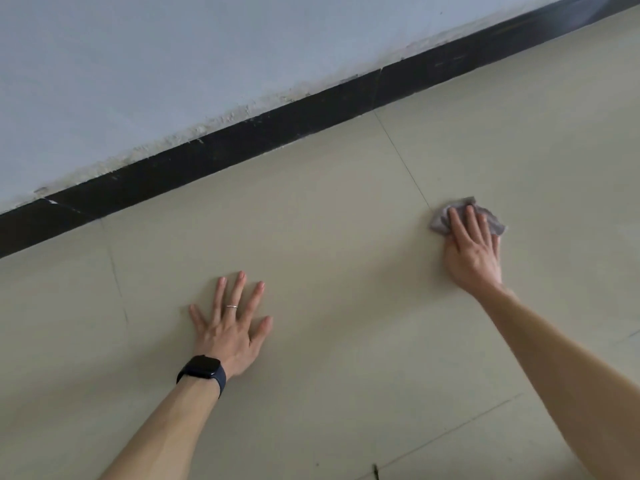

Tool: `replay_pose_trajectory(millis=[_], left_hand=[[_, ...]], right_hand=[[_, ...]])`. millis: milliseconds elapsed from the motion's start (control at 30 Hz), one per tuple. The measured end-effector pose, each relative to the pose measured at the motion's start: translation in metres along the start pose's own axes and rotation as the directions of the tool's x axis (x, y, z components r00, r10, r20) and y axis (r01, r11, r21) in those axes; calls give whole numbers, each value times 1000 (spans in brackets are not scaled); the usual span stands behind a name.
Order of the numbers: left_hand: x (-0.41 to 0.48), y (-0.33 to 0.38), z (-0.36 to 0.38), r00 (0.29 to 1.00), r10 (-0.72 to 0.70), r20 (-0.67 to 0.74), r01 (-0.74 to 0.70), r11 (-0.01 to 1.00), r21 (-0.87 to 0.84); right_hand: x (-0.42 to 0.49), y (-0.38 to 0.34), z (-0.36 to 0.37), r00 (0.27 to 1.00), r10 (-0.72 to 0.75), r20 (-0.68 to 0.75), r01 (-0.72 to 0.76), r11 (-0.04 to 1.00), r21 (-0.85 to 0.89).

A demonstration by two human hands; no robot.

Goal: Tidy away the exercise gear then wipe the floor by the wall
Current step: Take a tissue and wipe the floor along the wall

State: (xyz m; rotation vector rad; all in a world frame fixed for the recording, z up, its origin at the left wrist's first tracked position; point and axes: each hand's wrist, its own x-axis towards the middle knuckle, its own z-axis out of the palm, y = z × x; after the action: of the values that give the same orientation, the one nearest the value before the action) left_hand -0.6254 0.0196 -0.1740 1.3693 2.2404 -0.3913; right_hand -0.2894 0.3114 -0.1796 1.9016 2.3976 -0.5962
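My right hand (472, 249) lies flat on a small crumpled grey cloth (440, 223) and presses it onto the beige tiled floor (329, 220), right of centre and a short way out from the wall. Most of the cloth is hidden under my fingers. My left hand (232, 327) rests palm down on the bare floor with its fingers spread and nothing in it. A ring and a dark wristwatch show on that hand and arm. No exercise gear is in view.
A black skirting board (242, 143) runs diagonally from lower left to upper right along the base of a pale wall (173, 64), whose paint is flaking just above it. Thin tile joints cross the floor.
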Motion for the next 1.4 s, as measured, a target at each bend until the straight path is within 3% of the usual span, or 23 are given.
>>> replay_pose_trajectory(millis=[67,133,233,333,433,500,633,733,800,833,900,967,1067,1133,1200,1333,1400], left_hand=[[0,4,-9,999,-28,28,27,999,35],[1,19,-18,996,-89,24,89,996,-5],[3,67,-35,977,-201,-68,190,971,-148],[16,126,-36,980,-178,-88,161,971,-176],[33,183,-39,984,-159,-79,136,960,-245],[38,212,-40,981,-188,-37,169,940,-298],[41,243,-44,980,-187,65,198,926,-321],[45,243,-45,973,-218,80,233,927,-296],[45,246,-42,969,-235,74,247,931,-268],[45,247,-41,967,-245,63,253,931,-261],[45,249,-39,965,-257,44,260,932,-254],[45,250,-38,964,-264,31,262,929,-262],[43,253,-35,956,-295,4,282,912,-297],[41,252,-36,954,-300,-12,282,910,-305],[39,251,-35,954,-299,0,283,901,-329],[40,254,-24,947,-316,-52,281,897,-340],[40,256,-20,937,-340,-80,290,886,-362]], right_hand=[[15,16,-16,984,167,59,-169,985,36],[12,5,-15,981,181,65,-183,982,38],[-17,-37,8,979,-179,101,181,983,-12],[-33,-77,22,774,-556,303,584,812,-4],[-3,-67,9,650,-667,365,730,681,-55],[31,-37,-9,710,-622,330,679,729,-88],[107,29,-54,931,-301,208,322,944,-76],[133,35,-64,968,-131,213,143,989,-42],[126,22,-56,968,-149,200,162,986,-50],[120,14,-49,956,-231,180,244,968,-58],[103,-6,-33,872,-454,183,471,880,-63],[87,-32,-17,713,-645,275,677,735,-35],[73,-71,-2,474,-800,369,859,512,5],[92,-80,0,384,-854,351,915,403,-21],[130,-75,-9,426,-837,342,900,431,-65],[214,-35,-48,775,-596,213,627,767,-134],[236,-17,-65,874,-460,157,481,862,-157]])
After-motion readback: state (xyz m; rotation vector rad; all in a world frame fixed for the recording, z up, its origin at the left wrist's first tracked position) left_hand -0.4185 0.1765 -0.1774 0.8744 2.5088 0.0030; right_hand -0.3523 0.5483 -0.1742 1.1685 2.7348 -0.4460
